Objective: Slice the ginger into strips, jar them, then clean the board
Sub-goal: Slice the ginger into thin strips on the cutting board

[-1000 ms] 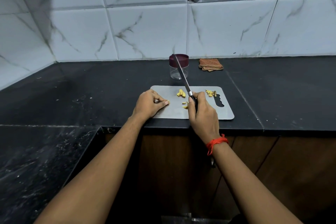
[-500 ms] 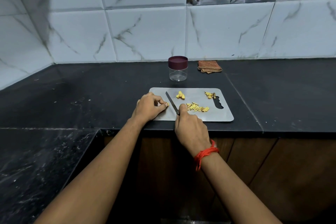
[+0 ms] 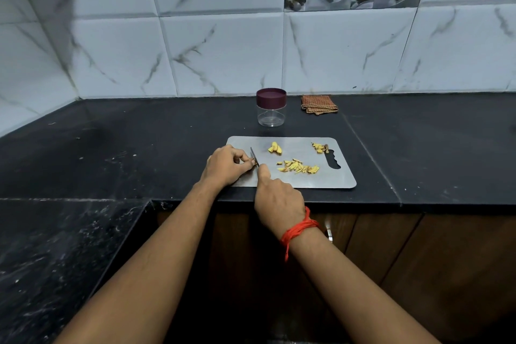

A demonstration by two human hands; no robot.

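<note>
Board (image 3: 321, 179) lies at the near edge of the tabletop (image 3: 139, 153), about mid-width. Right hand (image 3: 279, 198) has its fingers clenched round the knife (image 3: 254, 158) handle. The short stretch of blade in view points away, toward the board's far left corner. Left hand (image 3: 226, 166) rests on the board's left end, fingers curled, tips meeting right at the blade. Whether they pinch the blade, a ginger scrap or nothing, I cannot tell. Change over 1 second: the knife was raised over the board's middle with its tip toward the jar (image 3: 271, 107), then dropped low and crossed to the left end, and now touches the left fingertips. That shift uncovered the ginger strips (image 3: 298, 167), 1 loose row at the board's centre. Uncut ginger pieces (image 3: 275, 147) sit by the far edge, and scraps (image 3: 319, 147) lie beside the handle cutout. My read: the pause is for clearing or steadying the blade. Slicing is partly done. The jar is lidded and empty behind the board, and the folded cloth (image 3: 319, 104) sits unused by the wall.
</note>
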